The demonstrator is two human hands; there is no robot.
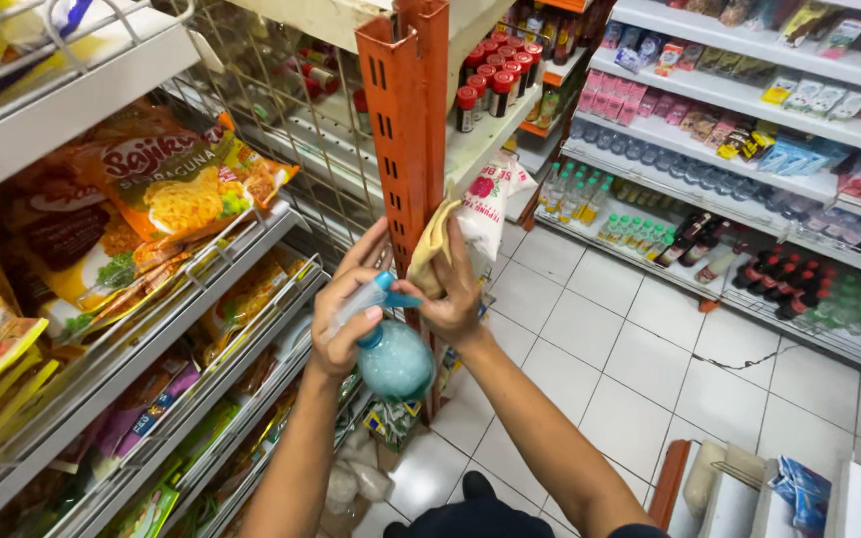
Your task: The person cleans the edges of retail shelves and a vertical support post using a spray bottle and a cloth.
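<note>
Left hand grips a spray bottle; right hand clutches a yellow cloth.

Both hands meet just in front of the orange post, the cloth pressed against it. The bottle hangs below the cloth, left of the post, beside the snack shelves. White floor tiles lie to the post's right.

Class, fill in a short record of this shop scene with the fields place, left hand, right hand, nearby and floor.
place: shop aisle between stocked shelves
left hand: holds a spray bottle with a blue nozzle
right hand: holds a yellow cloth beside the orange upright
nearby: snack packets on the left shelf, red-capped bottles above
floor: white tiles
</note>
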